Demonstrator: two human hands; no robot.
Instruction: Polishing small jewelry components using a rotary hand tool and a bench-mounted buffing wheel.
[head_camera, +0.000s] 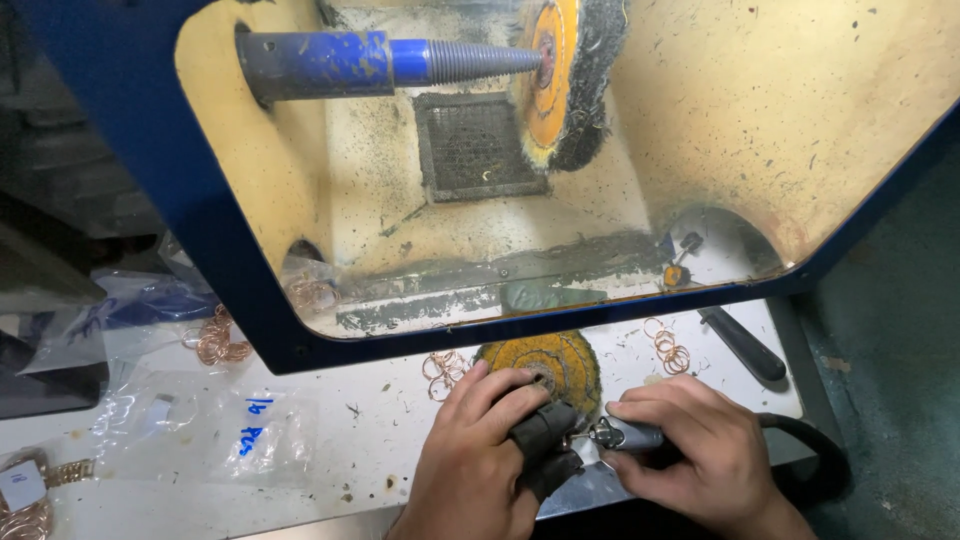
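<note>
Both hands sit at the six o'clock edge of the bench. The left hand (478, 450) is curled tight around a dark wrapped holder (545, 445), fingers closed over it; whatever small piece sits at its tip is too small to make out. The right hand (690, 455) has its fingers closed round a slim metal handpiece (625, 435), its tip meeting the holder at nine o'clock of the right knuckles, its black hose (815, 450) trailing to three o'clock.

A loose yellow buffing wheel (545, 365) lies flat at twelve o'clock of the hands, copper rings (670, 350) scattered beside it.

To work well here, I'd judge: brace both wrists on the bench, keep the tool tip light and steady, and rotate the holder rather than the handpiece.
</note>
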